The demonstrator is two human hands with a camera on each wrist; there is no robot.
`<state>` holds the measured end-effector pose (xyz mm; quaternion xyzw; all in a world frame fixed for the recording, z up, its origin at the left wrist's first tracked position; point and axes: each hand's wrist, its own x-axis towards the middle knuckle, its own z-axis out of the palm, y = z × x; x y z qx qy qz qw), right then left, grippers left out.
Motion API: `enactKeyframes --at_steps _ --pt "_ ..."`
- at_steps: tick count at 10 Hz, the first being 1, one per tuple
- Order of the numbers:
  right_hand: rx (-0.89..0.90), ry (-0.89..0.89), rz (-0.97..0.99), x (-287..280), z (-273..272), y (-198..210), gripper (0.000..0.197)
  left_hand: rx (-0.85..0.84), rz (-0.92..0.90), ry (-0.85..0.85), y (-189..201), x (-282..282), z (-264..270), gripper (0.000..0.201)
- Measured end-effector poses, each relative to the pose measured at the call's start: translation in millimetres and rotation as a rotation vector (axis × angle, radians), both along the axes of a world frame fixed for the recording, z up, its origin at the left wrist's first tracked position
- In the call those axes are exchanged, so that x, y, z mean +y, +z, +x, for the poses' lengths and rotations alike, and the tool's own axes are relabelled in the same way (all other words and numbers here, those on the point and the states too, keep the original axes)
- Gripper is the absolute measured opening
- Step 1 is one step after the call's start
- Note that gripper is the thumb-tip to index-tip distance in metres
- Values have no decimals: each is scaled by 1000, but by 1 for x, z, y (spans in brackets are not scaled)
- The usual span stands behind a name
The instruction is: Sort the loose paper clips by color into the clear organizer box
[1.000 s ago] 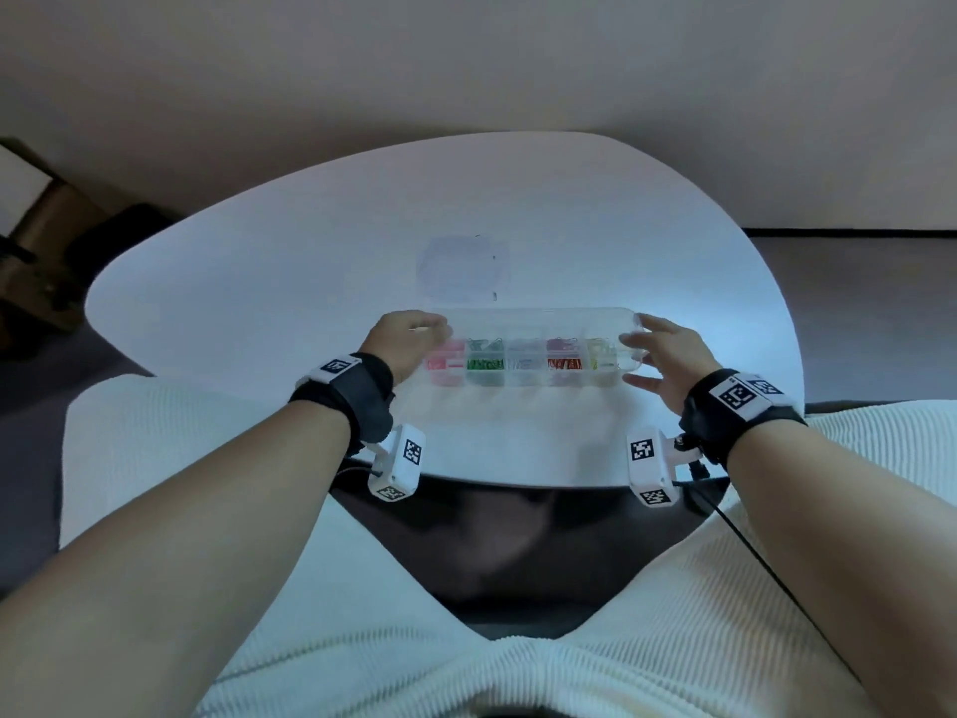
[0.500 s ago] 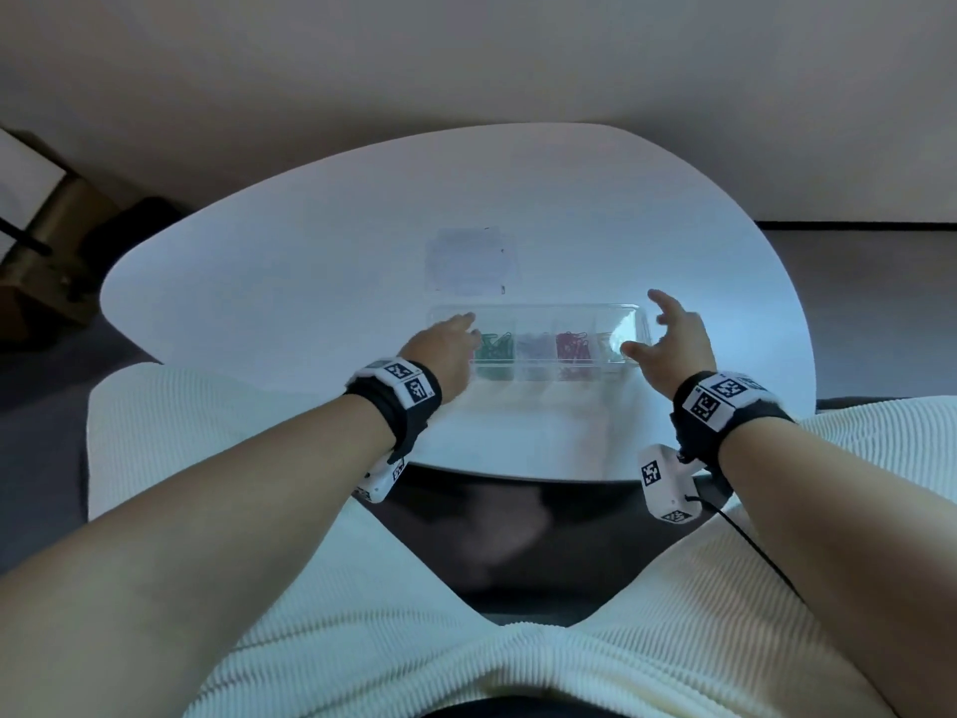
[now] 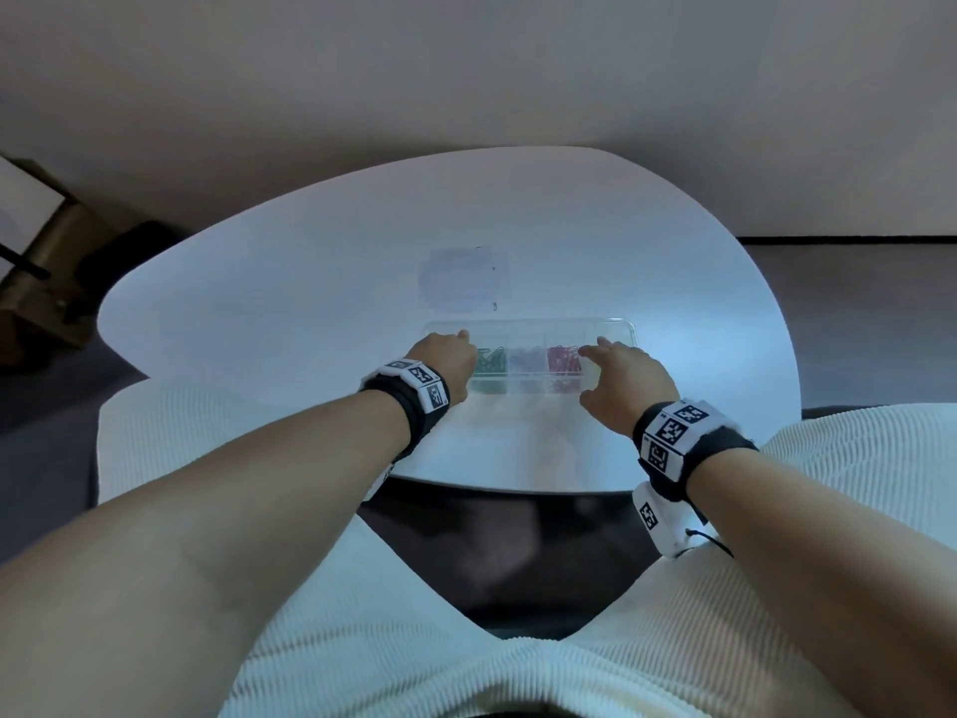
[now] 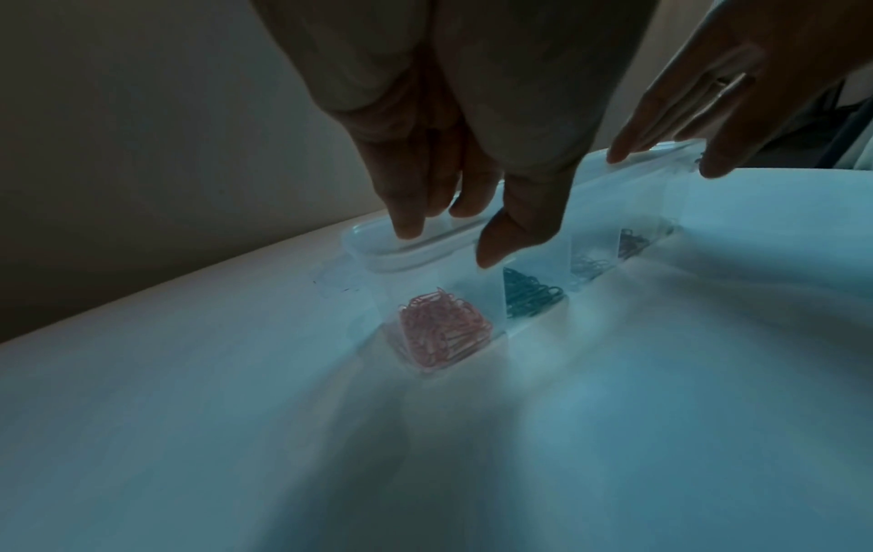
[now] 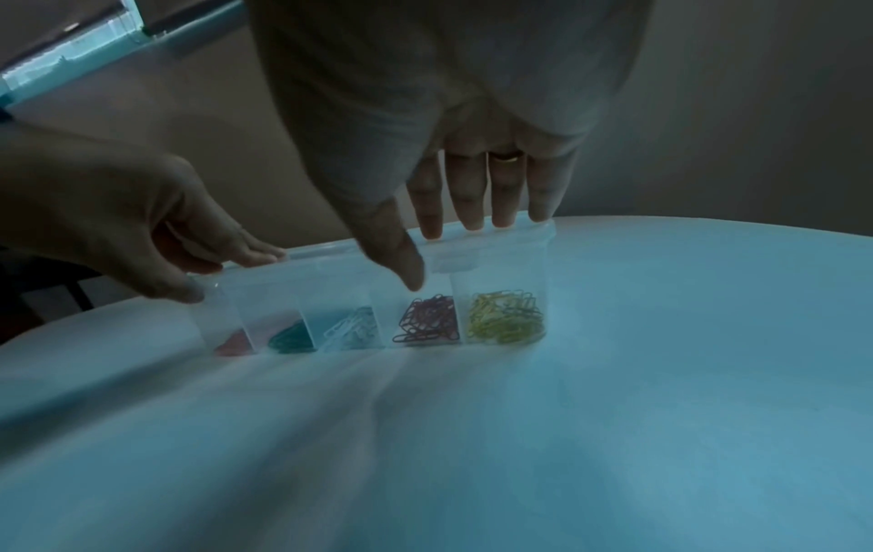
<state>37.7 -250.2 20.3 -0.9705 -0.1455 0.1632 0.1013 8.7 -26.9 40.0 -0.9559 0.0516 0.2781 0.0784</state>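
The clear organizer box (image 3: 528, 324) lies across the white table (image 3: 259, 313) with its lid down. Its compartments hold sorted clips: pink (image 4: 439, 328), green (image 4: 529, 295), white (image 5: 349, 328), dark red (image 5: 427, 319) and yellow (image 5: 505, 315). My left hand (image 3: 448, 355) rests on the box's left end, straight fingers on the lid (image 4: 411, 254) and thumb over the front. My right hand (image 3: 616, 365) covers the right end, with its fingertips (image 5: 468, 224) along the lid's far edge and the thumb at the front. Neither hand holds a clip.
A faint pale patch (image 3: 463, 277) marks the table just behind the box, with a tiny dark speck (image 3: 494, 304) beside it. A cardboard box (image 3: 31, 261) sits on the floor at far left. My lap in white ribbed cloth (image 3: 466, 665) lies below the table's near edge.
Both hands have moved from the box's two ends onto its top. The right hand slid left over the lid, and the box now lies a little farther from me.
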Motion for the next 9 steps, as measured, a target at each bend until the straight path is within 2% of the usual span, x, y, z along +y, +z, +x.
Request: enactKeyframes --at_steps 2,3,4,7,8,9 --pt "-133 21 -65 0 -1 -3 47 -65 -64 44 -16 3 -7 63" --pt "-144 14 -86 2 -2 -3 44 -91 -117 80 -19 2 -14 74" --pt "-152 19 -115 4 -4 -1 42 -108 -149 96 -20 2 -16 77" --pt "-141 57 -244 15 -10 6 43 -110 -172 126 -21 1 -17 69" --pt "-112 93 -269 18 -4 17 37 -117 -194 166 -15 2 -15 59" --pt "-1 164 -300 19 0 35 29 -217 -254 224 -3 1 -21 51"
